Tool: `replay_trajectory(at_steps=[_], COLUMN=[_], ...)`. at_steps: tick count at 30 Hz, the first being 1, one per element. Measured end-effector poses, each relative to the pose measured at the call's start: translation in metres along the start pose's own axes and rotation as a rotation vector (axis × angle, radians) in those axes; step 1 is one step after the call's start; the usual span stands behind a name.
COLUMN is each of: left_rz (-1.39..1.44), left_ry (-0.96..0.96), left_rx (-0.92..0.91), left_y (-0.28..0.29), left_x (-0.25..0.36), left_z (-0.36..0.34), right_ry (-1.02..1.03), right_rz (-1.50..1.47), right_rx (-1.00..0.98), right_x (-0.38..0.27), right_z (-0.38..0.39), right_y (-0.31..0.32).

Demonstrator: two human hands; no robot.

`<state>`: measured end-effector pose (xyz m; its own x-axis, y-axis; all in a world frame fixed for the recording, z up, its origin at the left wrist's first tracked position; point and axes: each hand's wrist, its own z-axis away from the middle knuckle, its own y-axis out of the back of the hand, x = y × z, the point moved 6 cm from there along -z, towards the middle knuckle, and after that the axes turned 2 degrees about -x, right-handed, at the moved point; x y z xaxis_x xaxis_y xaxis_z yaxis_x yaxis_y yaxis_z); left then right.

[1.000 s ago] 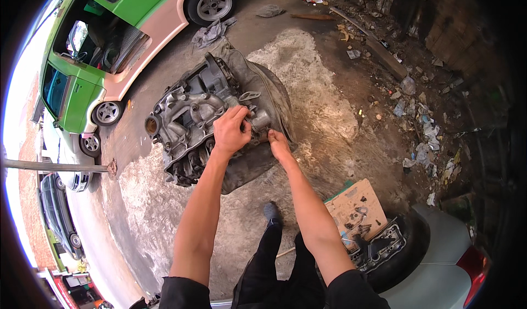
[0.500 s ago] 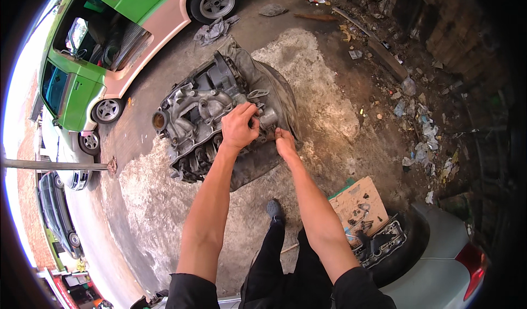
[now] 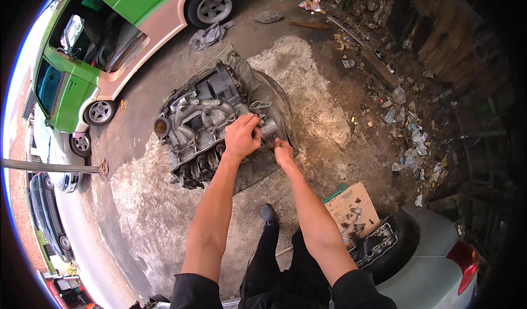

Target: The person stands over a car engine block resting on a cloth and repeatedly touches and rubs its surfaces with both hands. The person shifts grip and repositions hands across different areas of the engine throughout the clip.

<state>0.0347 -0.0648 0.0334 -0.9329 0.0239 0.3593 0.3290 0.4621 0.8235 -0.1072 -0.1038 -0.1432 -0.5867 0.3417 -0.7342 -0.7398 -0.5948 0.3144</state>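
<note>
A greasy metal engine (image 3: 200, 119) lies on a dark, crumpled cover (image 3: 277, 97) on the ground. My left hand (image 3: 243, 134) is curled over the engine's right end, fingers bent onto a cylindrical metal fitting (image 3: 268, 126). Just right of it and lower, my right hand (image 3: 283, 154) has its thumb and fingers closed on the lower side of that same fitting. What lies under my fingertips is too small to make out.
A green and pink van (image 3: 123, 62) stands behind. Litter (image 3: 411, 139) lines the dirt along the right wall. A cardboard sheet (image 3: 359, 199) with small parts lies at lower right, beside a black tire (image 3: 406, 254) and a grey car bumper (image 3: 439, 243). A pole (image 3: 55, 167) crosses at left.
My hands stay on the fitting, with only slight shifts of grip. Hands and engine sit a little lower in the picture than half a second ago as the view moves slightly.
</note>
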Motion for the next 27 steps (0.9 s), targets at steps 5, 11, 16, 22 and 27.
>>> replay_trajectory(at_steps=[5, 11, 16, 22, 27], left_rz=[0.012, 0.022, 0.005, 0.0, -0.01], left_ry=[-0.006, -0.022, -0.004, 0.026, 0.034], left_rx=[0.013, 0.037, -0.048, -0.015, -0.028], left_y=[0.001, 0.004, 0.002, -0.006, -0.017], left_x=[-0.001, -0.004, -0.003, 0.0, 0.006], left_z=[0.003, 0.005, -0.001, -0.001, 0.005], right_ry=[-0.019, -0.062, -0.117, -0.008, -0.007], right_rz=[0.027, 0.038, 0.035, -0.014, 0.0], right_rx=[0.019, 0.02, 0.022, 0.015, 0.022], right_x=[-0.004, -0.005, -0.007, 0.0, 0.015], right_z=[0.006, 0.009, 0.007, -0.001, -0.012], right_y=[0.004, 0.002, 0.001, 0.005, 0.005])
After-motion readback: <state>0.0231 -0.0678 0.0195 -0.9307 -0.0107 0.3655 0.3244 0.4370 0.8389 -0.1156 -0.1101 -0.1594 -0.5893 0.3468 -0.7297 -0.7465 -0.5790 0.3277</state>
